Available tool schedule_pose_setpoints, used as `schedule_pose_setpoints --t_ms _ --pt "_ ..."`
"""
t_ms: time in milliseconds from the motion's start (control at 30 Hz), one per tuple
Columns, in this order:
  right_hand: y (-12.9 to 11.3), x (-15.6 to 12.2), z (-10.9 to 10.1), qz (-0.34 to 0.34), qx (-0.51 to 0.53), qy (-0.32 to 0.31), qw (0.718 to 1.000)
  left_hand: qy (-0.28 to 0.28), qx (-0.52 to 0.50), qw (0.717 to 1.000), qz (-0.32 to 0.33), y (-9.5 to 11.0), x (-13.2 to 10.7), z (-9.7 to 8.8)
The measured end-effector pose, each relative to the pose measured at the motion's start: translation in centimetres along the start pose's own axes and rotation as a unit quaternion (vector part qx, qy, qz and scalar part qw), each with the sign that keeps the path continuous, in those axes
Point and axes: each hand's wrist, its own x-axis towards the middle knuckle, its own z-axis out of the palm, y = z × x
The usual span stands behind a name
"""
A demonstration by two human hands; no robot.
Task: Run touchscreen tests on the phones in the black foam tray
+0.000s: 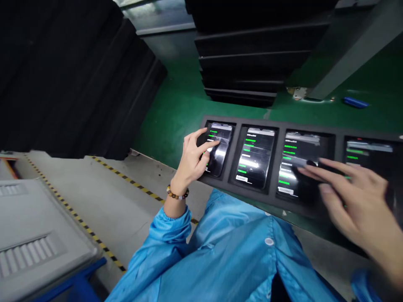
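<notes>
A black foam tray point(272, 167) holds several smartphones in a row, each in its own cutout, with lit screens showing green and white text. Over the leftmost smartphone point(220, 157) is my left hand point(193, 155), its fingers spread and a fingertip at the screen. To its right lies a second smartphone point(255, 157) that neither hand covers. My right hand point(355, 193) reaches across the third smartphone point(296, 167), fingers stretched out, the tips at or just above the glass. Part of the rightmost smartphone point(367, 153) is hidden behind that hand.
The tray lies along the near edge of a green table point(182, 105). Behind it stands a stack of black foam trays point(242, 63), and a larger black stack point(63, 84) rises at left. A grey post point(352, 54) and a blue object point(355, 102) are at right.
</notes>
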Motion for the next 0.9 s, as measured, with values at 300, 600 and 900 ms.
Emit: schedule_pose_setpoints --t_ms 300,600,900 --pt "-4.6 5.7 0.9 -0.004 0.018 0.010 1.000 0.001 0.009 0.999 -0.035 0.0 0.1 0.3" --pt "-6.7 7.9 3.1 -0.012 0.028 -0.022 0.999 -0.003 0.011 0.999 -0.035 0.2 0.1 0.2" --pt "-6.8 6.9 1.6 -0.050 0.077 0.017 0.996 0.089 -0.064 0.993 -0.053 -0.3 -1.0 -0.2"
